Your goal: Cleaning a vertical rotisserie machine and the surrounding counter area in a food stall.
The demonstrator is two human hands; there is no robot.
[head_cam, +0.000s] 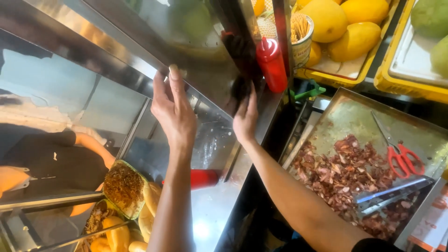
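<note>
- left hand (pixel 173 111) raised flat against the shiny stainless-steel cart panel (pixel 116 60), fingers straight and close together, fingertips at the panel's slanted metal edge, nothing pinched
- right hand (pixel 245 117) also on that steel panel, lower and to the right, near the dark upright post (pixel 238 46); fingers extended and mostly together, palm toward the metal, holds nothing
- both forearms bare, reaching up from bottom of the view; hands near each other but apart
- panel runs diagonally from upper left toward centre, reflects a red shape (pixel 204 178) and blurry surroundings
- red plastic squeeze bottle with pointed cap (pixel 271 65) stands just right of the post, above the right hand, not touched
- cup of thin wooden sticks (pixel 301 35) just beside the bottle
- yellow plastic crate with round yellow fruit (pixel 347 32) top right; second yellow crate with green fruit (pixel 429 28) at the far right
- flat metal tray (pixel 345 116) at right with chopped reddish-brown meat (pixel 345 175) piled on it
- red-handled scissors (pixel 399 151) lying on the tray, touching the meat's edge; metal tongs (pixel 392 193) lying lower right on the tray
- lower left behind glass: bread rolls (pixel 151 200) and a clear tub of brown shredded topping (pixel 123 186), well apart from both hands
</note>
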